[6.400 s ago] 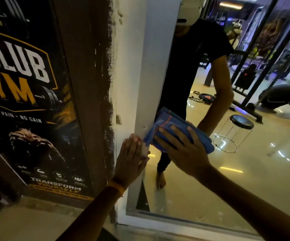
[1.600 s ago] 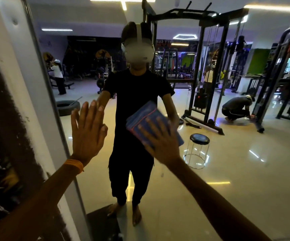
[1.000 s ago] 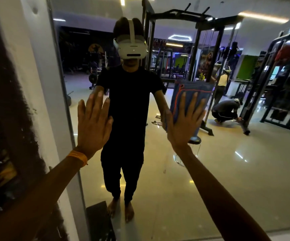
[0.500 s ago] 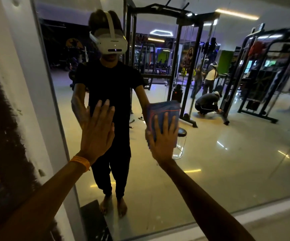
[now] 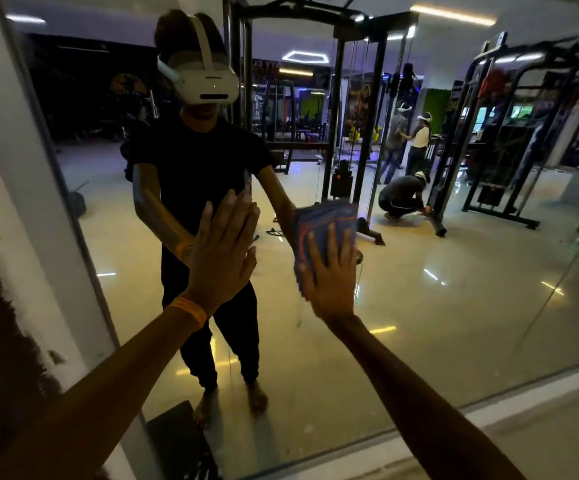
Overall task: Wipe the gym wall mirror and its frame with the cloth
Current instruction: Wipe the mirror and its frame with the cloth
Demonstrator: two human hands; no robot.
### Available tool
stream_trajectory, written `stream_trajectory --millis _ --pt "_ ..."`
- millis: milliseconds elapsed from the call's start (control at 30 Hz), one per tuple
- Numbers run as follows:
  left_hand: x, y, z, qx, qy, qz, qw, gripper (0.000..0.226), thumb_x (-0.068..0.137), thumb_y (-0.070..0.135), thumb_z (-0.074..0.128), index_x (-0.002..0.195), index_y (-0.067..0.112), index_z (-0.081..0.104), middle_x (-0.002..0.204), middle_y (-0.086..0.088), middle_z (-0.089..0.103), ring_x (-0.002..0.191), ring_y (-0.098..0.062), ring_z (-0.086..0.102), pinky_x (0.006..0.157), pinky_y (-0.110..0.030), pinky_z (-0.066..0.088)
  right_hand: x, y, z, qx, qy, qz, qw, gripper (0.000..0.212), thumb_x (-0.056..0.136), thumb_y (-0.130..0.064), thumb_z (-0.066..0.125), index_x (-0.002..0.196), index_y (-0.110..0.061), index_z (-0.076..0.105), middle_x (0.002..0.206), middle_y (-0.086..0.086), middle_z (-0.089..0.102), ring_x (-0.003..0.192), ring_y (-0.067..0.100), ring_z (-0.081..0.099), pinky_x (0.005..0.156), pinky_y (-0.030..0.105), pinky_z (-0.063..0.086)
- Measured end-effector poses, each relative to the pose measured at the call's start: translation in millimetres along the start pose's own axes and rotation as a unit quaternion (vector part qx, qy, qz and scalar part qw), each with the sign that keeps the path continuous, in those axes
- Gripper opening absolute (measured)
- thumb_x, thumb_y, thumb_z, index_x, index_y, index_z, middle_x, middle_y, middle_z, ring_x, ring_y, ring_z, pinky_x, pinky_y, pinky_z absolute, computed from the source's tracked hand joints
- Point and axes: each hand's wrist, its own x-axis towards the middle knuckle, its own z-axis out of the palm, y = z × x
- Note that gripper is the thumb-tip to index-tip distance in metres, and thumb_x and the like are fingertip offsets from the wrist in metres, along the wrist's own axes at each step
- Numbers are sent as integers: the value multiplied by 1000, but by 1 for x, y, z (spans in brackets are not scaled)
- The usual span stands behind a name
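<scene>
The wall mirror [image 5: 454,306] fills most of the view, with its white frame [image 5: 38,188] running down the left side and along the bottom right. My right hand [image 5: 329,275] presses a folded blue cloth [image 5: 326,220] with orange stitching flat against the glass, fingers straight. My left hand [image 5: 222,254], with an orange band at the wrist, lies flat on the glass left of the cloth, fingers straight and together. My reflection stands behind both hands in the glass.
Left of the frame is a white wall with a dark ragged painted patch [image 5: 0,341]. The mirror reflects a cable machine [image 5: 343,133], racks at the right, a crouching person [image 5: 402,199] and two standing people. A dark mat [image 5: 177,441] lies at the mirror's base.
My right hand has slid the cloth down and left across the glass from its higher spot a second ago. The left hand stays flat on the mirror. The view has shifted slightly.
</scene>
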Motion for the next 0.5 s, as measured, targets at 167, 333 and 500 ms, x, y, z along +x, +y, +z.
stream_trajectory --millis 167,333,500 --pt "-6 30 22 14 -15 -8 1000 68 104 28 48 163 7 22 172 -16 15 158 -35 15 125 -61 18 -19 82 -16 -34 -7 -15 999 62 109 -46 37 164 -25 16 172 15 13 158 41 8 124 63 19" --pt "-3 56 41 6 -20 -35 999 67 105 27 47 162 3 24 171 -18 15 158 -38 17 125 -63 17 5 106 -24 13 83 176 981 64 110 -40 34 165 -21 7 171 19 9 158 42 1 125 64 12" --pt "1 80 57 -13 -5 -68 998 68 104 28 48 163 7 22 172 -14 13 159 -37 11 124 -67 13 -48 88 -1 -5 -34 -46 998 60 108 -47 43 160 -19 30 172 12 10 159 37 3 128 57 6"
